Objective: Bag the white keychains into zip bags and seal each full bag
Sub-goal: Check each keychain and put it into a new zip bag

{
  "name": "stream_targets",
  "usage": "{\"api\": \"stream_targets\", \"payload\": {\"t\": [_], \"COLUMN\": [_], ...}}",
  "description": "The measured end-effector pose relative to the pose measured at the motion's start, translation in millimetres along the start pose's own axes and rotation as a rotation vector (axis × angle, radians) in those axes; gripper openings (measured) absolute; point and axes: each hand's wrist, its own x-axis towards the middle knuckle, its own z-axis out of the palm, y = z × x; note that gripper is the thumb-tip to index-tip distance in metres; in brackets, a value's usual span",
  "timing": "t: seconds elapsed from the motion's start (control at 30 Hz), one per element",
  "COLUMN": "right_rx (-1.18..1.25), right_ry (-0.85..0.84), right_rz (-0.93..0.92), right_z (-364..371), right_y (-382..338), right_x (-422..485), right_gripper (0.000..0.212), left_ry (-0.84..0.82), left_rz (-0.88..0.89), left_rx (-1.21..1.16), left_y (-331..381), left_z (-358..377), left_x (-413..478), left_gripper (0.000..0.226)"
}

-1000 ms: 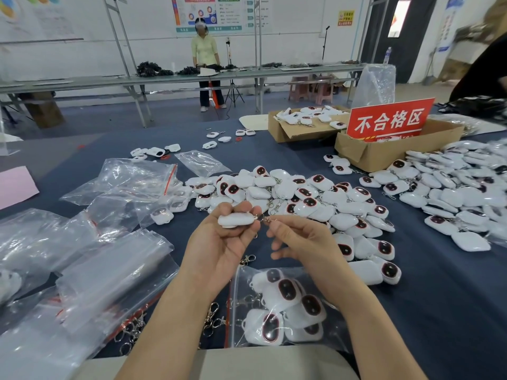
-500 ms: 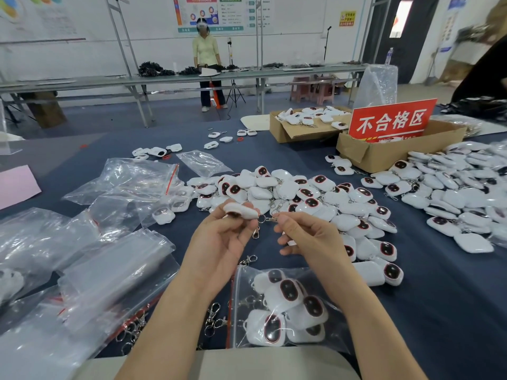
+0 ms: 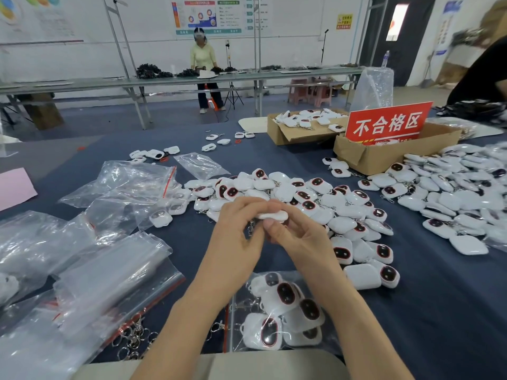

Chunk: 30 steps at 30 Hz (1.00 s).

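Frame centre, bagging step: left hand (image 3: 236,239) and right hand (image 3: 297,238), grips both pinching one white keychain (image 3: 273,216); next, probably into the part-filled zip bag (image 3: 237,303) below.

Walls: white wall (image 3: 82,37) with a chart poster (image 3: 211,15) and a small yellow notice (image 3: 344,21).
Floor: grey-blue floor (image 3: 170,116).
Furniture: long metal workbench (image 3: 164,82) across the room; pink stools (image 3: 310,91) near its right end.
Door: dark doorway (image 3: 411,50) at the right, with a bright pane (image 3: 395,21).
Person: stands behind the workbench (image 3: 203,58), tripod (image 3: 232,91) just beside.
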Motion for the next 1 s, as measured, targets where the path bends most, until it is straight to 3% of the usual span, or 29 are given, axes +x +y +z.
{"api": "stream_targets", "payload": {"t": [0.2, 0.5, 0.67, 0.8, 1.0], "right_rx": [0.06, -0.011, -0.039, -0.11, -0.272], "right_ry": [0.056, 0.109, 0.107, 0.076, 0.034], "right_rz": [0.006, 0.024, 0.037, 0.016, -0.001], "right_z": [-8, -15, -14, -12, -10], "right_y": [-4, -2, -2, -1, 6], "right_x": [-2, -2, -1, -1, 1], "right_gripper": [0.032, 0.034, 0.032, 0.016, 0.03], "left_ry": [-0.019, 0.049, 0.015, -0.108, -0.137], "left_rz": [-0.227, -0.231, -0.249, -0.211, -0.213], "left_rx": [-0.174, -0.169, -0.167, -0.158, -0.163], "left_y": [-10, -16, -14, -8, -4], "left_z": [0, -14, -15, -15, -11], "left_x": [-1, 1, 0, -1, -1], "left_gripper": [0.023, 0.02, 0.02, 0.026, 0.014]}}
